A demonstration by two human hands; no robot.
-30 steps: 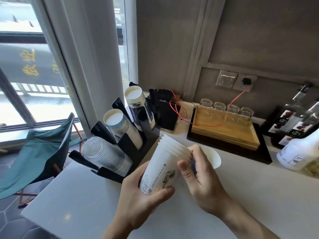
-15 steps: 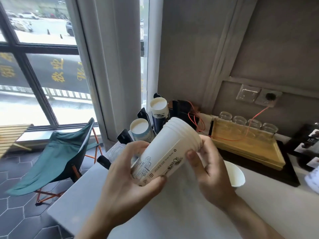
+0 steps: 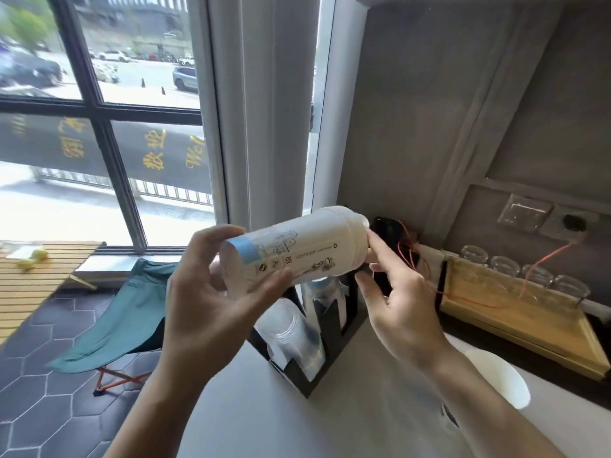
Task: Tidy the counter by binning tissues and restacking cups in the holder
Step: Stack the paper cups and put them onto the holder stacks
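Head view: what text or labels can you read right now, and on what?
"Wel", cut off by the window frame: banner outside, beside yellow Chinese characters too blurred to quote.
Small print and line drawings on the paper cup stack held in both hands: too small to read.
Nothing else legible.

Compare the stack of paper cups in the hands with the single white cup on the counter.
The stack of paper cups is held in the air, lying nearly sideways, by the left hand and right hand; the single white cup rests on the counter, untouched. The stack shows printed drawings and a blue band; the single cup looks plain. Both are white.
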